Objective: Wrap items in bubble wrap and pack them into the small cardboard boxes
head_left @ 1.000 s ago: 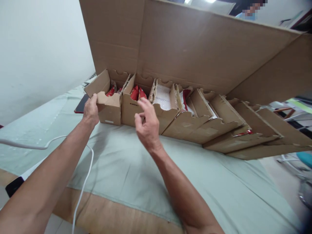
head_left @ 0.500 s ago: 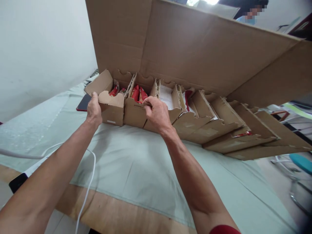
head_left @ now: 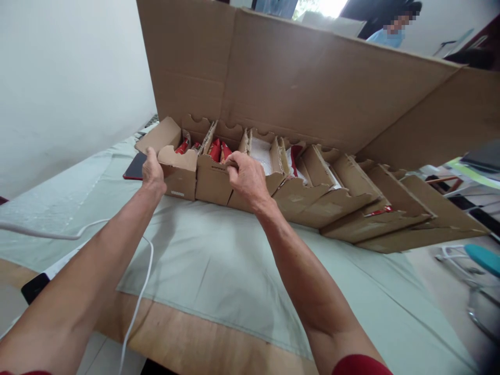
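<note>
A row of open cardboard boxes [head_left: 216, 182] stands along the green cloth. At the row's left end, my left hand [head_left: 153, 174] grips the near left corner of the end box [head_left: 177, 177], thumb up beside its raised flap [head_left: 158, 136]. My right hand [head_left: 248, 178] is closed on the notched front edge of the second box, with the fingertips curled over and partly hidden. Red packets [head_left: 214, 150] stand inside that box, just left of my fingers. Another red packet [head_left: 182, 146] lies in the end box. Farther right, a box holds white wrapping [head_left: 261, 153].
A tall cardboard panel [head_left: 292, 78] rises behind the row. A white cable [head_left: 147, 276] crosses the green cloth [head_left: 219, 250] and hangs over the wooden table edge [head_left: 187, 333]. A dark phone-like object [head_left: 35, 286] lies at left, a teal stool [head_left: 484, 259] stands at right, and a person [head_left: 390, 34] is behind.
The view has shifted slightly, so the boxes appear a little farther left. Both hands keep their holds on the cardboard, with the right hand's fingers curled a little differently.
</note>
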Demonstrator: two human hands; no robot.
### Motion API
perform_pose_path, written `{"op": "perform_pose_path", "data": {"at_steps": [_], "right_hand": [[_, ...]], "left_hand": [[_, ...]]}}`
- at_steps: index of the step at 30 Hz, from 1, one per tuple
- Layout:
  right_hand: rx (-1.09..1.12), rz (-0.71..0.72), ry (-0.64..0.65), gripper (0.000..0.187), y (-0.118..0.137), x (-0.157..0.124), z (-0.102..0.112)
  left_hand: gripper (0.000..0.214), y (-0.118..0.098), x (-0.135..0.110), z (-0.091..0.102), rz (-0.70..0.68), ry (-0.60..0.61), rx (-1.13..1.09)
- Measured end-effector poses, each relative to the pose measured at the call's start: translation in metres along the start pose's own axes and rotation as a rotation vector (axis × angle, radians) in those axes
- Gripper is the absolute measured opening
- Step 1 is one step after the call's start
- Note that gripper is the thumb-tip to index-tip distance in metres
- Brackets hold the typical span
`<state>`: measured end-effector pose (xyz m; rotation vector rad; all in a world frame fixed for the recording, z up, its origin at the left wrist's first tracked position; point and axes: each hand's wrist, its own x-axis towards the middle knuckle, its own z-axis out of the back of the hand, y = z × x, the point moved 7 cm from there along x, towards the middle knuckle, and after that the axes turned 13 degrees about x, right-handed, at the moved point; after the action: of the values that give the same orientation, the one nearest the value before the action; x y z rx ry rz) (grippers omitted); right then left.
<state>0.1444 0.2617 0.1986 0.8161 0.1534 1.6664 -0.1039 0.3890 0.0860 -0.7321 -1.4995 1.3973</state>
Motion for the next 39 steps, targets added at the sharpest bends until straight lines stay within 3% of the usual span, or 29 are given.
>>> {"op": "perform_pose_path", "data": {"at_steps": [3, 6, 9, 13, 16, 19, 21, 24, 26, 28, 31, 34, 39], "right_hand": [[-0.001, -0.009, 0.034, 0.027, -0.001, -0.003, -0.001], [-0.016, -0.035, 0.033, 0.042, -0.004, -0.010, 0.000], [-0.109, -0.080, 0.068, 0.046, -0.007, -0.015, -0.004], [-0.202, -0.117, 0.093, 0.044, -0.009, -0.012, -0.009], [-0.122, -0.093, 0.032, 0.053, -0.008, -0.013, -0.008], [0.084, 0.067, -0.105, 0.060, -0.004, -0.037, 0.000], [0.200, 0.168, -0.182, 0.052, -0.007, -0.069, 0.007], [0.240, 0.191, -0.161, 0.038, -0.027, -0.131, 0.008], [0.179, 0.124, -0.035, 0.030, -0.049, -0.173, 0.003], [0.089, 0.022, 0.122, 0.025, -0.073, -0.213, -0.002], [0.017, -0.071, 0.247, 0.025, -0.098, -0.260, -0.001], [0.006, -0.085, 0.262, 0.031, -0.104, -0.282, 0.004], [0.099, -0.113, 0.241, 0.036, -0.111, -0.286, 0.008]], "left_hand": [[0.041, 0.002, -0.017, 0.003, 0.118, -0.012, -0.079], [0.036, -0.002, -0.039, 0.004, 0.134, 0.029, -0.103], [0.046, -0.004, -0.057, 0.007, 0.136, 0.052, -0.082], [0.051, -0.008, -0.063, 0.008, 0.140, 0.048, -0.043], [0.048, -0.015, -0.063, 0.009, 0.142, 0.034, -0.001], [0.054, -0.028, -0.081, 0.012, 0.120, 0.036, 0.041], [0.068, -0.038, -0.111, 0.014, 0.083, 0.061, 0.060], [0.088, -0.044, -0.186, 0.013, 0.009, 0.175, 0.116], [0.076, -0.045, -0.254, -0.004, -0.220, 0.482, 0.318], [0.067, -0.032, -0.326, -0.020, -0.399, 0.777, 0.464], [0.066, -0.009, -0.405, -0.033, -0.621, 0.994, 0.665], [0.060, -0.009, -0.436, -0.045, -0.743, 1.001, 0.713], [0.040, -0.052, -0.422, -0.079, -0.683, 0.853, 0.583]]}}
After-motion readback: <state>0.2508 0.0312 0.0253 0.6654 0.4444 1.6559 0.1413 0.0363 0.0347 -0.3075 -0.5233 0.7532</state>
